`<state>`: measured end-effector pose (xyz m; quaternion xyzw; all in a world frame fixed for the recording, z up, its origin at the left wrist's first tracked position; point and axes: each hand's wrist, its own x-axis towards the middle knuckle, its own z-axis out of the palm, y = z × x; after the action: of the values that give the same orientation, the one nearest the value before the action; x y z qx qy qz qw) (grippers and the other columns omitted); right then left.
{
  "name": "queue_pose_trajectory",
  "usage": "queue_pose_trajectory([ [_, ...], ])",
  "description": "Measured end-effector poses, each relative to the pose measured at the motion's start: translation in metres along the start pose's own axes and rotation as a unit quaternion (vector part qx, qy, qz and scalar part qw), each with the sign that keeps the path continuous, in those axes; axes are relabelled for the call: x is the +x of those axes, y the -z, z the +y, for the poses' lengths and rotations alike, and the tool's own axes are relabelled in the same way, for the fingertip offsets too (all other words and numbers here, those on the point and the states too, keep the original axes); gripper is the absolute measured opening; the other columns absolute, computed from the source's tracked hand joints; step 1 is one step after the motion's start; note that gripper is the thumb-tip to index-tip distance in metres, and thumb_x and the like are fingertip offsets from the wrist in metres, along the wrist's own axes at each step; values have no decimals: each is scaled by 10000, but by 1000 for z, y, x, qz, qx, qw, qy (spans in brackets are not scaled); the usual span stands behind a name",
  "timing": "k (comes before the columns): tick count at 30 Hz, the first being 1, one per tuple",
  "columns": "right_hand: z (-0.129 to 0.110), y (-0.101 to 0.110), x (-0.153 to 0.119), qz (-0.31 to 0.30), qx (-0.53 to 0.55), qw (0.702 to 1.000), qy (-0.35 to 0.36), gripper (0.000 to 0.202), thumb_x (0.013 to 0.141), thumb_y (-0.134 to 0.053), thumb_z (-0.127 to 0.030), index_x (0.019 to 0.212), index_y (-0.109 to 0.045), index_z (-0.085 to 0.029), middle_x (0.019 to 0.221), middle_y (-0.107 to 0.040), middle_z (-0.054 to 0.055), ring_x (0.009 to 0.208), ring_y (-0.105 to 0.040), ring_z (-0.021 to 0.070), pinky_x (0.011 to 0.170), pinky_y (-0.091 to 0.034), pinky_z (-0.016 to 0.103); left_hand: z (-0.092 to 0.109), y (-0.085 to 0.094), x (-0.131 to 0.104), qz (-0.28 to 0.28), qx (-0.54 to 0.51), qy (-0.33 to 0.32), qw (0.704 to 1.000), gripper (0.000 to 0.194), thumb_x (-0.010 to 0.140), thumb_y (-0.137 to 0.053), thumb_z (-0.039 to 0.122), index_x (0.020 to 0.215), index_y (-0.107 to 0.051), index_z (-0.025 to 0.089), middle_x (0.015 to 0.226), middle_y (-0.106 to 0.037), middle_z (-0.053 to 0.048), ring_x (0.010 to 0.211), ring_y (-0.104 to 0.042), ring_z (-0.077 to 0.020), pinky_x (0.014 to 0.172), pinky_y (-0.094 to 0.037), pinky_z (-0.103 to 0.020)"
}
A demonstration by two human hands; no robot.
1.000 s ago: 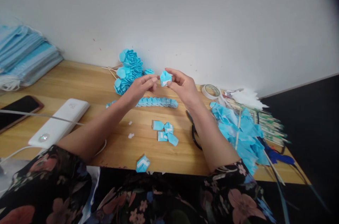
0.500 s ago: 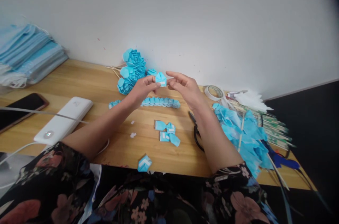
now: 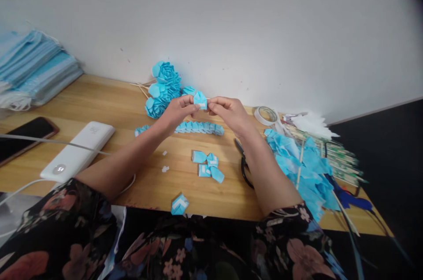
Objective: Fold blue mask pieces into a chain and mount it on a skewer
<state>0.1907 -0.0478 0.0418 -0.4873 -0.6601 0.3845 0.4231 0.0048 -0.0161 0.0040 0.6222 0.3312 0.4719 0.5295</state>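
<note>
On the wooden table (image 3: 109, 95), a stack of blue masks (image 3: 39, 68) fills the left corner, crumpled blue sheets (image 3: 286, 152) heap at right, and blue flowers (image 3: 165, 84) on sticks lie by the wall. The left forearm partly blocks a row of folded segments (image 3: 200, 127). A white power bank (image 3: 77, 152) shows digits too blurred to read. The left hand (image 3: 176, 112) pinches a small folded piece (image 3: 200, 98) above the row; the right hand (image 3: 231, 112) has its fingers drawn together at the piece's edge, whether gripping I cannot tell.
</note>
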Motion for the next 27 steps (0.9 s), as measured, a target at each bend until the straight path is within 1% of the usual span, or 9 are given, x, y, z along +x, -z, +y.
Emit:
queue_pose_trajectory([
  [5, 2, -2, 1, 9, -32, 999, 4, 209, 756, -643, -384, 740, -710, -186, 708, -635, 2, 672, -531, 140, 685, -444, 300, -1, 0, 1, -2, 4, 7, 1000, 258, 758, -707, 357, 632, -555, 192, 638, -586, 3, 663, -535, -140, 680, -456, -286],
  [8, 3, -2, 1, 28, -45, 999, 5, 198, 761, -622, -360, 697, -688, -184, 660, -612, -2, 640, -506, 134, 656, -419, 294, -4, 1, 3, 14, -25, 17, 999, 177, 808, -678, 358, 807, -608, 196, 634, -596, 23, 641, -547, -131, 683, -457, -275],
  [10, 3, -2, 1, 45, -41, 998, 6, 189, 760, -623, -353, 695, -687, -187, 655, -615, -4, 642, -503, 135, 649, -414, 290, -5, 2, 4, 52, -44, 11, 998, 195, 837, -663, 368, 932, -612, 205, 622, -585, 40, 610, -536, -121, 662, -444, -264],
  [11, 3, -2, 1, 54, -37, 998, 6, 185, 757, -627, -351, 695, -688, -188, 654, -616, -4, 644, -503, 135, 647, -412, 288, -4, 2, 4, 80, -43, -1, 996, 199, 840, -669, 372, 932, -608, 207, 609, -569, 46, 587, -516, -114, 639, -428, -258],
  [13, 2, -3, 1, 72, -27, 997, 5, 181, 754, -637, -351, 698, -693, -188, 659, -621, -3, 649, -505, 135, 647, -413, 286, -1, 1, 2, 133, -17, -35, 990, 188, 831, -693, 367, 846, -600, 205, 590, -532, 51, 551, -463, -101, 597, -390, -252],
  [15, 3, -5, 2, 87, -16, 996, 5, 181, 750, -652, -353, 697, -692, -185, 675, -632, 2, 655, -513, 134, 651, -418, 286, 2, -2, -2, 162, 23, -74, 984, 196, 827, -709, 353, 775, -598, 200, 597, -524, 47, 544, -430, -94, 579, -365, -255],
  [18, 5, -8, 2, 91, -2, 996, 7, 179, 749, -667, -355, 707, -692, -183, 691, -640, 4, 659, -524, 133, 656, -425, 286, 6, -7, -9, 150, 86, -114, 978, 204, 838, -711, 356, 747, -628, 193, 638, -567, 29, 578, -448, -101, 593, -372, -262],
  [22, 7, -11, 2, 85, 3, 996, 14, 190, 748, -670, -370, 703, -681, -185, 687, -627, -1, 664, -530, 134, 670, -435, 288, 2, -10, -10, 115, 162, -134, 971, 198, 848, -693, 364, 760, -680, 187, 658, -612, 12, 610, -496, -116, 591, -385, -258],
  [27, 10, -14, 3, 82, 15, 996, 21, 201, 742, -683, -381, 706, -694, -184, 675, -627, -6, 649, -518, 127, 669, -432, 284, -5, -10, -6, 125, 200, -159, 959, 102, 822, -648, 266, 784, -691, 182, 631, -624, 23, 577, -514, -105, 564, -386, -236],
])
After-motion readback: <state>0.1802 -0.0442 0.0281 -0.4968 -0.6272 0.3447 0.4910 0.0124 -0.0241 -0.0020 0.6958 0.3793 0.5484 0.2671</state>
